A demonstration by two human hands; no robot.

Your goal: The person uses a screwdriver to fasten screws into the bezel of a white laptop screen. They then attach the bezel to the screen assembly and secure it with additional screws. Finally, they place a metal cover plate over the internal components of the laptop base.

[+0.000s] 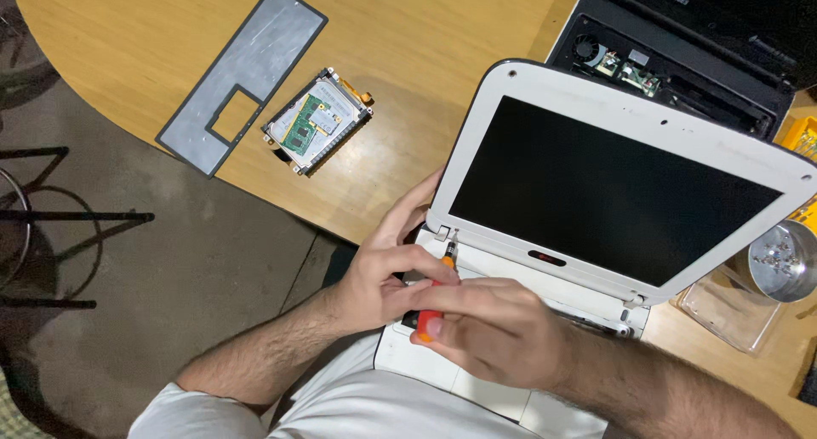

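A small white laptop [511, 90] with a dark screen sits open at the table's near edge. My right hand [494, 328] grips an orange-handled screwdriver [432, 313], its tip set at the laptop's left hinge [442, 233]. My left hand [387, 273] holds the laptop's left side beside that hinge, fingers curled around the screwdriver's shaft. The laptop's base is mostly hidden under my hands and forearms.
A grey metal keyboard plate [255, 48] and a hard drive in its metal caddy [317, 121] lie on the wooden table [408, 39] to the left. A black opened laptop [681, 56] sits behind. A metal bowl of screws [783, 260] stands on a clear plastic tray [723, 311] at right.
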